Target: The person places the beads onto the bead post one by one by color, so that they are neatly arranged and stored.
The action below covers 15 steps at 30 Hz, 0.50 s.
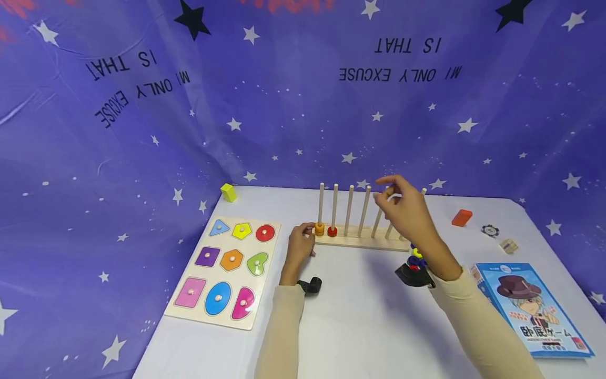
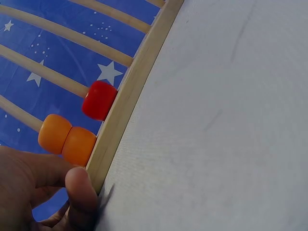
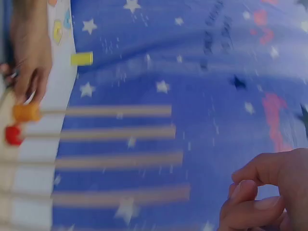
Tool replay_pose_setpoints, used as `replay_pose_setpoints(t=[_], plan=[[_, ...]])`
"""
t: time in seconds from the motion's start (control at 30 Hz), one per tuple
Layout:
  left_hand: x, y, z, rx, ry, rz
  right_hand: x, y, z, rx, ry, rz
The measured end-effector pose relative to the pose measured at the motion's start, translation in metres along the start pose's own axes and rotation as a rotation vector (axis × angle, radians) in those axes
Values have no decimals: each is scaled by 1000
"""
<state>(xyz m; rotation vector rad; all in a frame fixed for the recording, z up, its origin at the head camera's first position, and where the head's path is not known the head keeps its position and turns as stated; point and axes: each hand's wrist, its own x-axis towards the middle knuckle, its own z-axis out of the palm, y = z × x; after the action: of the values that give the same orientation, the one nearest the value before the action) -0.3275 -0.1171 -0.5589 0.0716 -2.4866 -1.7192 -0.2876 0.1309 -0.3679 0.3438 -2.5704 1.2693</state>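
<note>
Right grip (image 1: pixel 406 208) hovers loosely curled, empty; left grip (image 1: pixel 301 244) holds the wooden peg rack (image 1: pixel 362 242).

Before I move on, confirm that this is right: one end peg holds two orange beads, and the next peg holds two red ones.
Not quite: the next peg holds just one red bead, as the left wrist view shows. The end peg does hold two orange beads.

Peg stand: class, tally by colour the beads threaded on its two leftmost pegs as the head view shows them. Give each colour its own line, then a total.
Orange beads: 2
Red bead: 1
Total: 3
</note>
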Motion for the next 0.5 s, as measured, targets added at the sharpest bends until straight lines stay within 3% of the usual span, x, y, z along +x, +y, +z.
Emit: replay_pose_setpoints(t=[0.1,0.2,0.33,0.5], plan=[[3,1,0,-1,6,11,-27,41,-20,-1,62,104],[4,0,-2,0,13,-1,-59,90,-27,-28,75,272],[4,-3,1,9,8,-24,-103,144,-19,-18,-5,474],[3,-3,6,-3,-1,-21,-133,173,0,10,-86,542]])
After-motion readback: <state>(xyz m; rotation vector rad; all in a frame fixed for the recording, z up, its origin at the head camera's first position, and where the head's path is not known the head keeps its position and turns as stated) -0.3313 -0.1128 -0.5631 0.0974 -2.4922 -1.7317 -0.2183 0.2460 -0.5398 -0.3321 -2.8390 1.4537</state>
